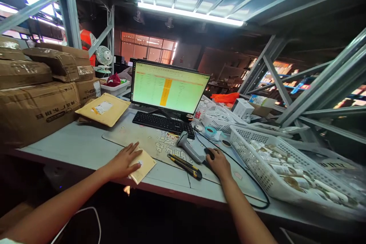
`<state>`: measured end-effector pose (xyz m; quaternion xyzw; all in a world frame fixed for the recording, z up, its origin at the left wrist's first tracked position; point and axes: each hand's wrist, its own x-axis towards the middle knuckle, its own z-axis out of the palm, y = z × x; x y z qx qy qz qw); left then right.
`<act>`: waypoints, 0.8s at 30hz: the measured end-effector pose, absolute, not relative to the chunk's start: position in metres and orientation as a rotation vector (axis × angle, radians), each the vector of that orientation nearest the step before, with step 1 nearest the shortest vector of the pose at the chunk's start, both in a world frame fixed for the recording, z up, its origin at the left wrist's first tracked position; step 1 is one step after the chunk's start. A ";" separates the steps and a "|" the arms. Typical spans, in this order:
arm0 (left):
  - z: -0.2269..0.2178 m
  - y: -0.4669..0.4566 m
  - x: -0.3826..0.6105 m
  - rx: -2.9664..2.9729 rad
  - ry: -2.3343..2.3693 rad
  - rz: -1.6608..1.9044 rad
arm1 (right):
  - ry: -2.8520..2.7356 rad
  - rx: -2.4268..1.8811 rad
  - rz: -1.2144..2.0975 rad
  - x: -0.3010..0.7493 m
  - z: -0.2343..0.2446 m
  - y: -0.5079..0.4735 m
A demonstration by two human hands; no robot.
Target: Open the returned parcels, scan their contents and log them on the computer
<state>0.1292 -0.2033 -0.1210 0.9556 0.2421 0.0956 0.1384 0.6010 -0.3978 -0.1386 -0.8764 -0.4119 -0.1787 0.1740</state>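
My left hand (123, 160) lies flat, fingers spread, on a small yellow padded envelope (143, 167) at the desk's front edge. My right hand (219, 163) is curled over a black computer mouse (209, 153), whose cable runs off to the right. Between my hands lie a black-and-yellow utility knife (185, 166) and a grey handheld barcode scanner (188, 146). Behind them are a black keyboard (163, 123) and a monitor (168, 88) showing a green spreadsheet with an orange column.
Brown taped cartons (37, 95) stack up on the left, with a larger yellow padded mailer (103, 109) leaning by them. A white mesh basket (286, 167) of small tubes fills the right side. Tape rolls (211, 131) and more baskets sit behind. Steel shelving frames surround the desk.
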 end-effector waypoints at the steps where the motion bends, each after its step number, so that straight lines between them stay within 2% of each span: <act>1: -0.123 -0.207 0.125 2.771 0.651 0.270 | -1.168 -2.488 -0.505 0.602 -0.139 -0.398; 5: -0.135 -0.218 0.104 2.854 0.504 0.224 | -1.155 -2.490 -0.520 0.608 -0.144 -0.396; 9: -0.137 -0.217 0.081 2.799 0.410 0.362 | -1.144 -2.470 -0.543 0.610 -0.147 -0.395; 14: -0.101 -0.217 0.046 1.938 0.860 0.913 | -1.169 -2.451 -0.515 0.605 -0.145 -0.395; 17: -0.081 -0.222 0.029 1.430 0.892 1.206 | -1.140 -2.499 -0.460 0.599 -0.140 -0.395; 20: -0.072 -0.229 0.016 1.224 0.793 1.279 | -1.115 -2.556 -0.395 0.594 -0.135 -0.394; 24: -0.073 -0.235 -0.006 1.241 0.736 1.260 | -1.063 -2.573 -0.345 0.591 -0.131 -0.392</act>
